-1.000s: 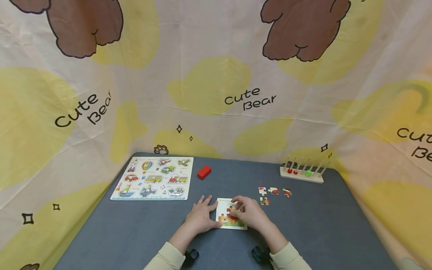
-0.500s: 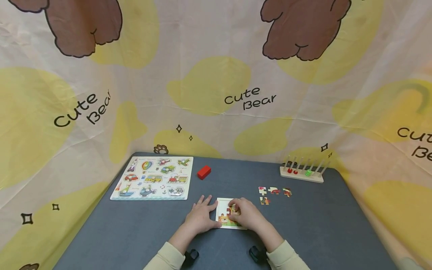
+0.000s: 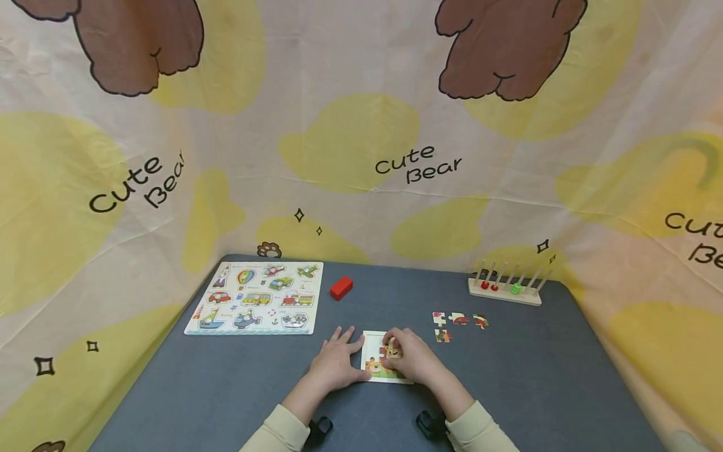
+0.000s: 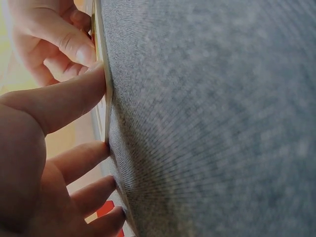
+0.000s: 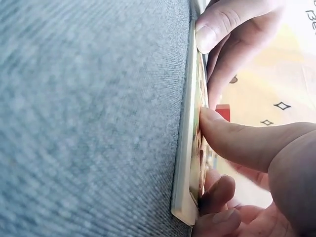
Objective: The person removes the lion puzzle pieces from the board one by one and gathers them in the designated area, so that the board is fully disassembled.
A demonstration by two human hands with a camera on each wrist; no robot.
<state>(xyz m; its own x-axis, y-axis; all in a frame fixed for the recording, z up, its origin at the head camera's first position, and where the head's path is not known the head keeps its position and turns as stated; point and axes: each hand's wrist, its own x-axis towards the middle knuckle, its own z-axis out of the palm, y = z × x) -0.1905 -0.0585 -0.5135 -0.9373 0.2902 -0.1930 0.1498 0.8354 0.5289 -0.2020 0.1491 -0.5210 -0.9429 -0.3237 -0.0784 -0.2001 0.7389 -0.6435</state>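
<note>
Puzzle tray (image 3: pixel 371 342) steadied by the left hand (image 3: pixel 337 364), worked by the right hand (image 3: pixel 417 361)

The puzzle tray lies flat on the table (image 3: pixel 254 389), between the two hands. The step looks like seating a puzzle piece (image 3: pixel 392 349) beside the placed pieces (image 3: pixel 374 368). To do it well, I would line up tabs and sockets first, then press straight down and evenly; a tilted push could lift a neighbour. Whether this piece lies flush, I cannot tell, as fingers cover much of it. A light brace at the side should be enough to stop the tray from sliding.

The hands are apart from each other. The left is spread wide, thumb at the tray's near left corner and forefinger against its left edge. The right is curled, thumb and forefinger seemingly pinching the piece, its other fingers bent near the tray's right side. Four loose pieces (image 3: pixel 460 319) lie beyond it, untouched
</note>
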